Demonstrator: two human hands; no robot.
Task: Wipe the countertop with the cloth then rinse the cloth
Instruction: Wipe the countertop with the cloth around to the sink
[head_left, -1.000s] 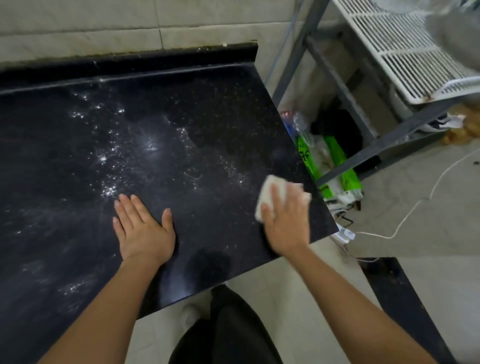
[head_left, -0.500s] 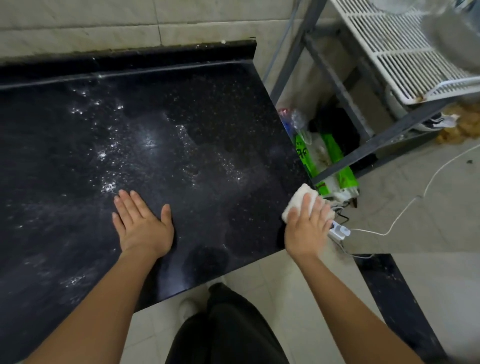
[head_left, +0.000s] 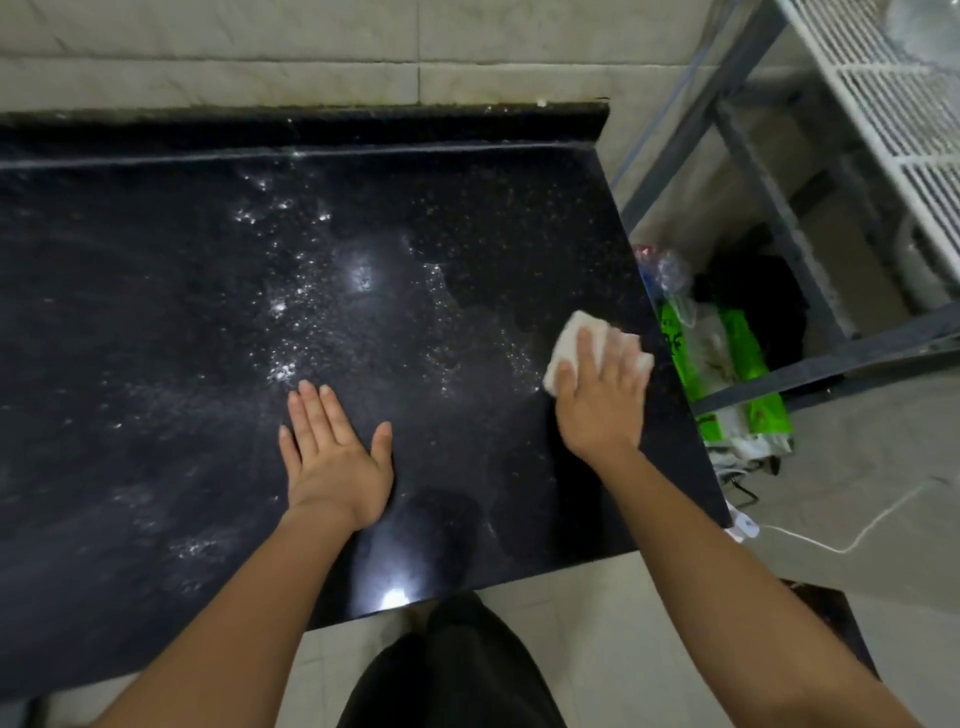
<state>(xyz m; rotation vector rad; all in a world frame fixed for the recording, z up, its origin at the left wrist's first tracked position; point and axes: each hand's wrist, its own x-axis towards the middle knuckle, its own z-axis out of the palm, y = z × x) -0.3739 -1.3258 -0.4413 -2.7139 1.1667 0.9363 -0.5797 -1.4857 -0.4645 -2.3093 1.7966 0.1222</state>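
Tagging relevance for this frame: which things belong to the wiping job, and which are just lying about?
Job: cloth; countertop; right hand pressing the cloth; left hand flat on the countertop.
Lying about: green packets; metal rack; white cable.

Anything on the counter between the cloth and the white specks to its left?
Nothing visible: bare countertop runs from the cloth under the right hand to the specks; the left hand rests nearer the front.

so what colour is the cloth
The cloth is white, best seen in the head view, under the right hand.
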